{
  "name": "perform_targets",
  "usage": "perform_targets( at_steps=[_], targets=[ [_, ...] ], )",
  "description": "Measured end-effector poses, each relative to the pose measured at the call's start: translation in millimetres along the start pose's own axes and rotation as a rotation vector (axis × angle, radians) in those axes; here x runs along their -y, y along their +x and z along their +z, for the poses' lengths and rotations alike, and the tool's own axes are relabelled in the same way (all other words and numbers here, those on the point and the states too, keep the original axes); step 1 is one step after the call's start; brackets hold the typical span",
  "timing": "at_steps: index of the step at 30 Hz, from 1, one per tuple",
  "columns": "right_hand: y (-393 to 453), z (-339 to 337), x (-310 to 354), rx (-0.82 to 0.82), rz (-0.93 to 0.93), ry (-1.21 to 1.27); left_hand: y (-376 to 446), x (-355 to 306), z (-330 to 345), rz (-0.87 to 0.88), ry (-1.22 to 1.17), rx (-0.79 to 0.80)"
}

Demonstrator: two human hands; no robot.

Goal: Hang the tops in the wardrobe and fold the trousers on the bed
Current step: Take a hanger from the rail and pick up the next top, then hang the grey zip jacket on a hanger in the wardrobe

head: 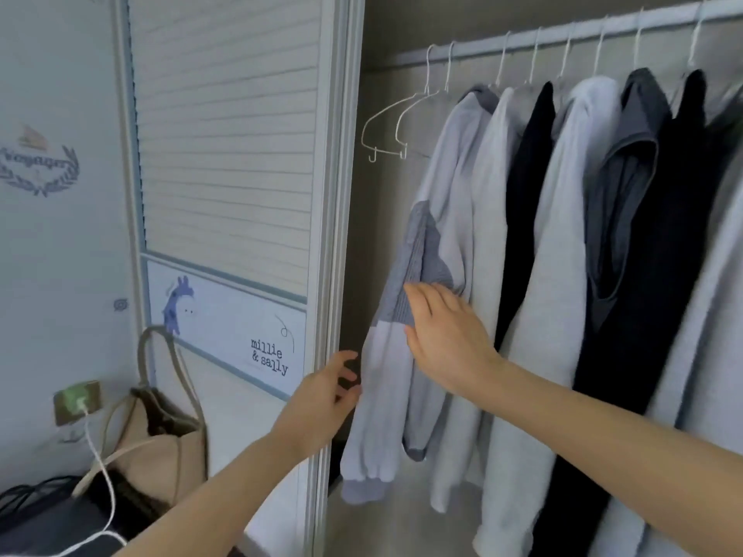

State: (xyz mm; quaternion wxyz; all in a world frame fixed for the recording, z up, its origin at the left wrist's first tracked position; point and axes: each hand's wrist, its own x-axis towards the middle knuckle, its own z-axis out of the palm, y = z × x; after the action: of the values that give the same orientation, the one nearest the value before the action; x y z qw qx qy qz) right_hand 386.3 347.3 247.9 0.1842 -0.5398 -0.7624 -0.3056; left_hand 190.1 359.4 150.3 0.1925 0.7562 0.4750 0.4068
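Note:
Several tops hang from white wire hangers on the wardrobe rail (563,36). The leftmost one is a pale grey sweatshirt (446,186) with darker blue-grey panels; its sleeve (378,396) hangs down at the left. My right hand (446,335) lies with fingers straight against the sweatshirt's dark panel. My left hand (321,400) is at the sleeve's left edge, fingers loosely curled and touching the fabric. Two empty hangers (386,118) hang left of the sweatshirt. No trousers or bed are in view.
The wardrobe's sliding door (225,154) with slats stands at the left, its frame edge (333,235) just beside my left hand. A beige tote bag (161,432) and a wall socket with a white cable (80,400) are at the lower left.

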Motion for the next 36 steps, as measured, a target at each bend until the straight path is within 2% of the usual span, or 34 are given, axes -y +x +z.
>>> perform_targets(
  at_steps=[5,9,14,19,23,30,36],
  targets=[
    [-85.0,9.5,49.0,-0.080,-0.085,0.198,-97.9,-6.2,-14.4,-0.067,0.070,-0.124],
    [-152.6,23.3,88.0,0.027,-0.118,0.357,-189.4,-12.7,-1.9,-0.203,0.091,-0.235],
    [-240.9,16.5,124.7,0.101,-0.269,0.651,-318.9,-43.9,51.5,-0.482,0.136,-0.461],
    [-340.1,-5.4,150.3,0.278,-0.585,0.830,-452.7,-105.2,116.8,-0.820,0.214,-0.688],
    [-409.1,-36.0,173.9,0.420,-0.754,0.970,-546.0,-161.1,150.1,-1.049,0.207,-0.894],
    [-519.2,-95.9,220.3,0.670,-1.040,1.135,-682.5,-264.2,200.7,-1.359,0.351,-1.152],
    [-630.1,-162.5,260.2,0.783,-1.372,1.125,-793.6,-343.4,254.5,-1.601,0.283,-1.457]
  ],
)
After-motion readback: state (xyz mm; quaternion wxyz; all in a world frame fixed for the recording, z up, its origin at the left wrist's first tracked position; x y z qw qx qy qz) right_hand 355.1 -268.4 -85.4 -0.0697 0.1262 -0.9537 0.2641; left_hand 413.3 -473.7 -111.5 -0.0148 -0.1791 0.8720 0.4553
